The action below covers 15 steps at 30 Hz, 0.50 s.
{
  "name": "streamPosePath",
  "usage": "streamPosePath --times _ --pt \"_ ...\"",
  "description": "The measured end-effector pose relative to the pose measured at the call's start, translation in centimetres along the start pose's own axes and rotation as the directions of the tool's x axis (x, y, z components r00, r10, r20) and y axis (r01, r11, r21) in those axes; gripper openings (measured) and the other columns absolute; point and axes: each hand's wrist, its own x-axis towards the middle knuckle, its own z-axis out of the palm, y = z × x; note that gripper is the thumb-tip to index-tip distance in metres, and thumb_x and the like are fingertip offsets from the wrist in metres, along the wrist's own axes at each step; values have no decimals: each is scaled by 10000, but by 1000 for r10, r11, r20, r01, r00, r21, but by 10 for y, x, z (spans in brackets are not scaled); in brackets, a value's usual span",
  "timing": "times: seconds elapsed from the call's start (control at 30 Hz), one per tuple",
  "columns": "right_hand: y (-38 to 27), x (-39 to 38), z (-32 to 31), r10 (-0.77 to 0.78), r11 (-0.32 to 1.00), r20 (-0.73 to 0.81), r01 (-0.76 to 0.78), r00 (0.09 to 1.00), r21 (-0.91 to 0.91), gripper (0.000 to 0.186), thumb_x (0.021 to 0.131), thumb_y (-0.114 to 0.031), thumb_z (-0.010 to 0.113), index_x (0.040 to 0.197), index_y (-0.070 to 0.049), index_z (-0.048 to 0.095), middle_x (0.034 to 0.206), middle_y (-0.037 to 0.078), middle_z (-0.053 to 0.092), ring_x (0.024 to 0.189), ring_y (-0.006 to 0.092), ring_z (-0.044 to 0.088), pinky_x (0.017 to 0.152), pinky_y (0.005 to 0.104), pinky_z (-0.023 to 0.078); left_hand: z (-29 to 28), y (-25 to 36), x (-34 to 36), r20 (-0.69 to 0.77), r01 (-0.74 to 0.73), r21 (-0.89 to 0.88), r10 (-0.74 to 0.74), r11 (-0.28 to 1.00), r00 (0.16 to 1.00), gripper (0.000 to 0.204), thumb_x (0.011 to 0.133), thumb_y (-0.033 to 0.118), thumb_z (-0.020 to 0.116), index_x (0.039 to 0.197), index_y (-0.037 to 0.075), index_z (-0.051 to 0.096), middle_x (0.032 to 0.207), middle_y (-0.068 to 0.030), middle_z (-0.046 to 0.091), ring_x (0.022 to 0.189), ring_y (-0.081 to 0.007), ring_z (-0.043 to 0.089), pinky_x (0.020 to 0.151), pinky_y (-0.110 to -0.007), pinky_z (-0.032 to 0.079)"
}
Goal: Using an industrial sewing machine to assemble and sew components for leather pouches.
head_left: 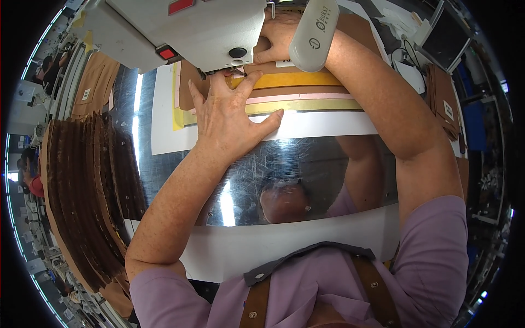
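Observation:
Below the white head of a sewing machine (219, 35) lies a flat brown workpiece (328, 90) with a bright yellow strip (301, 80) along it. My left hand (227, 109) rests spread over its front edge, thumb stretched right, fingertips close to the presser foot (238, 71). Nothing is gripped in it. Beyond the needle area, my right hand (281, 35) lies on the brown material with thumb and fingers apart. The machine head and a pale oval lever or cover (315, 35) hide part of that hand. Pink and pale yellow guide strips (317, 103) run beside the workpiece.
A white sheet (328, 124) lies beneath the work on a shiny metal table plate (273, 180). Thick stacks of brown pieces (90, 191) stand at the left. More brown pieces (442, 101) and a dark-screened panel (448, 35) are at the far right.

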Motion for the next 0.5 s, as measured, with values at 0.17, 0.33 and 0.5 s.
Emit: streamPosePath --times 0.17,0.33,0.5 --pt "0 4 0 -3 1000 -2 3 1000 -2 591 875 -583 637 1338 -216 661 1296 119 672 1203 285 637 998 433 512 2 -4 0 -4 -4 35 4 999 1000 777 778 577 753 1435 192 598 1205 -233 437 1237 -435 449 1096 -628 306" --pt "-2 2 -4 -1 1000 6 1 1000 -10 596 869 -595 644 1335 -223 665 1291 115 674 1200 282 639 996 431 513 4 -4 -3 -22 -48 13 48 999 999 794 777 577 754 1444 181 588 1216 -236 434 1243 -436 447 1111 -639 293" --pt "-5 -1 -8 7 1000 19 -7 1000 -16 601 863 -607 651 1332 -230 668 1287 111 677 1198 278 641 993 429 515 3 -1 -3 21 -19 -3 19 1000 1000 797 775 568 760 1445 174 583 1239 -243 423 1264 -426 430 1123 -659 268"
